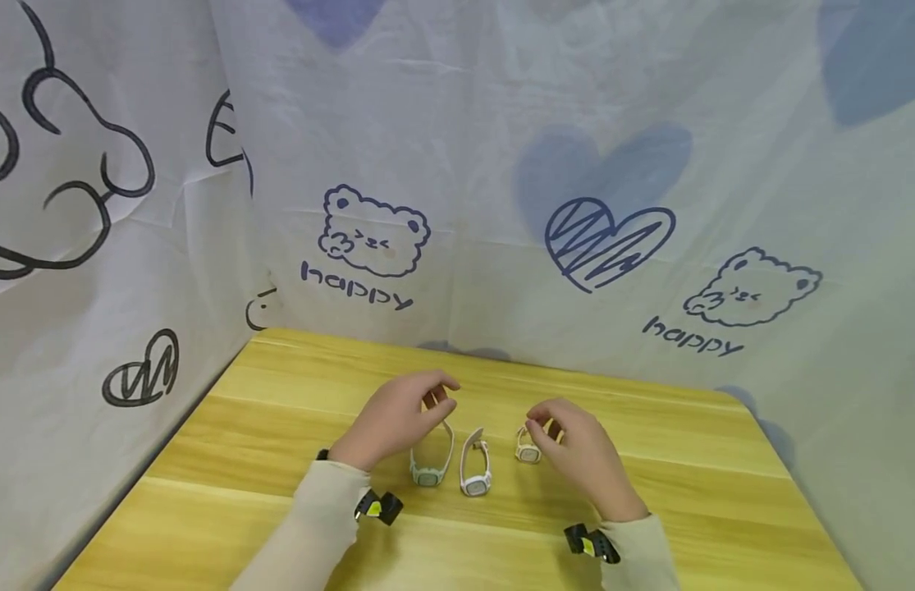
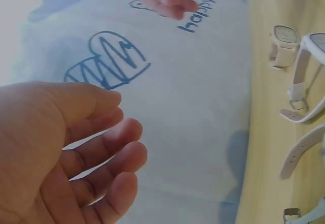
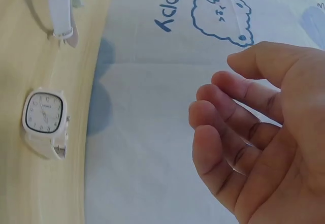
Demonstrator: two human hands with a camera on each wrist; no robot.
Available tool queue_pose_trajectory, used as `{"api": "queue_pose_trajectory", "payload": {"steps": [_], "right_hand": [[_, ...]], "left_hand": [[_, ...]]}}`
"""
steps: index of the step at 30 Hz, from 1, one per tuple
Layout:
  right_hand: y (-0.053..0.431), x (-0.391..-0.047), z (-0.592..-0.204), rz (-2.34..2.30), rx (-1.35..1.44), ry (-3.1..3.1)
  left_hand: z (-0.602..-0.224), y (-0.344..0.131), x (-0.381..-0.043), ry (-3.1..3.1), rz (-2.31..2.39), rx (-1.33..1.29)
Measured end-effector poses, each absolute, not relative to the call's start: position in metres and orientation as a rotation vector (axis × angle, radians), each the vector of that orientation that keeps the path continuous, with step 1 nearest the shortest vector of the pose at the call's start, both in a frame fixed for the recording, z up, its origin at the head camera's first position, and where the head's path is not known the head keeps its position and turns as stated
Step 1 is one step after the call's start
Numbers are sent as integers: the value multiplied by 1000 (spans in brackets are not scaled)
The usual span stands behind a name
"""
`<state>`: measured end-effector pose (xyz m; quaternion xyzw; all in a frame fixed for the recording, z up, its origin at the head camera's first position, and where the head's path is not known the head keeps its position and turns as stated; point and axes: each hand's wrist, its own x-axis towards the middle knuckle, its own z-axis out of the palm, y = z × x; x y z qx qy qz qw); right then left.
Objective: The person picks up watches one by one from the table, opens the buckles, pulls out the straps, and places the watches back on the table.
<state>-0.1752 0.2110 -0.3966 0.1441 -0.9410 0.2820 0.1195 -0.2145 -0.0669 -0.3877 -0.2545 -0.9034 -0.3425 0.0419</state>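
Note:
Three wristwatches lie on the table in the head view. At left is a pale green watch (image 1: 427, 477), its strap spread in an open loop. Beside it, a white watch (image 1: 475, 486) lies with its strap loosely looped. The smaller cream watch (image 1: 528, 453) is at right; its squarish dial with numerals faces up in the right wrist view. My left hand (image 1: 398, 417) hovers over the green watch's strap, fingers loosely bent and holding nothing. Close by the cream watch is my right hand (image 1: 581, 447), overlapping its strap in the head view; the right wrist view shows relaxed, empty fingers.
The wood-grain table (image 1: 280, 410) ends against a white cloth backdrop (image 1: 487, 205) printed with hearts and bear faces. Another printed cloth (image 1: 162, 271) hangs along the left side. Black straps with small devices circle both wrists over light sleeves (image 1: 317, 517).

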Motion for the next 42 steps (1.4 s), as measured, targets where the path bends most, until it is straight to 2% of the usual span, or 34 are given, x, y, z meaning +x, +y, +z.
{"api": "queue_pose_trajectory", "payload": {"steps": [9, 27, 42], "right_hand": [[224, -173, -392, 864, 413, -2763], [236, -181, -405, 676, 343, -2869], [245, -194, -440, 688, 388, -3035]], "left_hand": [[-378, -67, -209, -2780, -1068, -836], [-393, -53, -210, -2881, -1100, -942], [-415, -31, -209, -2937, -1263, -1088]]}}
